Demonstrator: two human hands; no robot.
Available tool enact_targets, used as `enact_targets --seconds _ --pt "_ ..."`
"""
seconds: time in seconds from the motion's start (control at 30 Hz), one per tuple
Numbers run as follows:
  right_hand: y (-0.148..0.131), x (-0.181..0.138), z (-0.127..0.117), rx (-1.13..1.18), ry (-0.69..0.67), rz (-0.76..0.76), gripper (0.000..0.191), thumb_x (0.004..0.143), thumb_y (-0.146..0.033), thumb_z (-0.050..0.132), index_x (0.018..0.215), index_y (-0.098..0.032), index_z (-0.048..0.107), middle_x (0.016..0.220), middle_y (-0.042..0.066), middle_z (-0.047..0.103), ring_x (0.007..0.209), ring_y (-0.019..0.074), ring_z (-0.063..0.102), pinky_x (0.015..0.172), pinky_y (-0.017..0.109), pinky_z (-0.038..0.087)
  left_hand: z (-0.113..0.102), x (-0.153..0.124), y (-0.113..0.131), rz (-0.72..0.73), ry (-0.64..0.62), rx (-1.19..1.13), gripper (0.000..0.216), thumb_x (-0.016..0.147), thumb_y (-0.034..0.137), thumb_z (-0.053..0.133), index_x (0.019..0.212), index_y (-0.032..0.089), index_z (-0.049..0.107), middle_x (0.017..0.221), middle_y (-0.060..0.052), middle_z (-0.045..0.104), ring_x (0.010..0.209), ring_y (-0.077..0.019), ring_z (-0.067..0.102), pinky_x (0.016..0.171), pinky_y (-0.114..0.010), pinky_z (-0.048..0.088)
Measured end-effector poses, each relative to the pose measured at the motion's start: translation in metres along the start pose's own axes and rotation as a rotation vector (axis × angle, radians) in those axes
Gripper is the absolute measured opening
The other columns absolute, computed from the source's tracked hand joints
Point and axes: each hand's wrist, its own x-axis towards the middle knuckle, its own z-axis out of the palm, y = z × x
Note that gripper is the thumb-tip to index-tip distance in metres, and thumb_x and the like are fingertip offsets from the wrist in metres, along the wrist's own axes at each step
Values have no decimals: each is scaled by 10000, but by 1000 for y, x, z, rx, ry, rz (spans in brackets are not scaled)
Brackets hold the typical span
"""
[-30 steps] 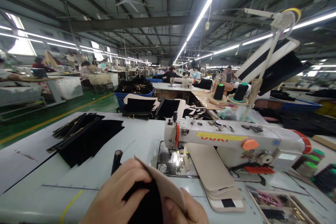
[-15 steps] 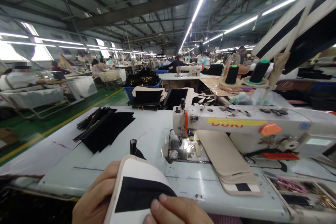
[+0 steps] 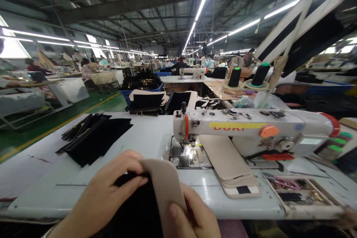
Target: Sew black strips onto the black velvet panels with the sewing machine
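Note:
At the lower middle, a beige panel (image 3: 165,178) with rounded corners is held up with black fabric (image 3: 136,208) lying against it. My left hand (image 3: 111,189) is closed on the panel's upper left, pinching the black fabric at its edge. My right hand (image 3: 195,212) grips the panel's right side, thumb on the beige face and fingers behind. The panel's lower part runs out of view. Just beyond stands a white sewing machine (image 3: 217,121), its needle area (image 3: 189,152) bare metal. A stack of beige panels (image 3: 228,163) lies under the machine's arm.
Black fabric pieces (image 3: 97,137) lie on the table's left. A tray (image 3: 304,193) of scissors and small parts is set in at right. Black thread cones (image 3: 234,78) stand behind the machine. More panels (image 3: 147,100) and a blue basket (image 3: 126,96) are beyond the far edge.
The panel has been turned, so its beige face shows instead of the white one with the black strip. My left hand now pinches black fabric at its top. The view has shifted right.

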Motion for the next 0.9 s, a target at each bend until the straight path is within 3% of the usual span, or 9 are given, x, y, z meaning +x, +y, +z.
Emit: enact_targets --seconds 0.07,0.17,0.27,0.37,0.5,0.6,0.73,0.9 --pt "23 -3 -3 -33 31 127 516 937 -250 528 1449 -275 467 1226 46 691 1062 196 688 874 265 574 20 28 -8 -70 -169 -36 179 923 364 579 824 216 562 907 -3 639 862 -181 600 768 -283 490" --pt "59 -12 -8 -156 12 171 526 931 -205 492 1454 -254 465 1349 62 615 1223 199 595 1028 313 483 71 57 -26 -130 -230 -64 125 896 309 604 854 206 548 851 15 620 813 -183 591 747 -303 483" --pt "85 -20 -17 -248 13 266 493 933 -181 455 1422 -208 510 1333 88 623 1225 204 593 1066 343 450 127 68 -42 -32 -204 -72 50 861 190 626 885 186 583 966 -24 631 925 -206 607 845 -359 509" --pt "96 -17 -31 -301 -23 388 503 922 -190 467 1423 -167 508 1362 109 598 1270 230 558 1075 381 442 162 66 -52 144 -201 34 89 864 121 631 911 186 669 1108 -69 635 1076 -238 593 975 -437 489" --pt "97 2 -46 -348 -126 419 517 901 -178 485 1416 -152 516 1334 123 616 1254 250 574 1054 403 467 170 59 -56 315 -327 183 212 930 127 568 1095 183 688 1137 -80 682 1071 -240 637 971 -444 529" --pt "98 18 -47 -380 -161 407 534 890 -155 476 1424 -149 505 1296 130 641 1214 247 604 1045 401 475 168 56 -63 383 -319 233 302 948 122 528 1231 168 623 1251 -101 657 1174 -251 611 1030 -462 511" --pt "102 35 -43 -404 -161 412 521 885 -148 463 1402 -141 529 1287 135 645 1208 252 607 1051 410 467 176 60 -79 414 -268 217 372 964 106 457 1315 176 560 1326 -108 616 1231 -237 579 1053 -455 509" --pt "108 48 -40 -447 -194 433 519 902 -165 437 1414 -122 511 1341 138 606 1253 255 573 1071 429 449 181 74 -88 411 -305 219 370 961 84 448 1306 168 550 1324 -100 607 1241 -238 565 1057 -443 508"
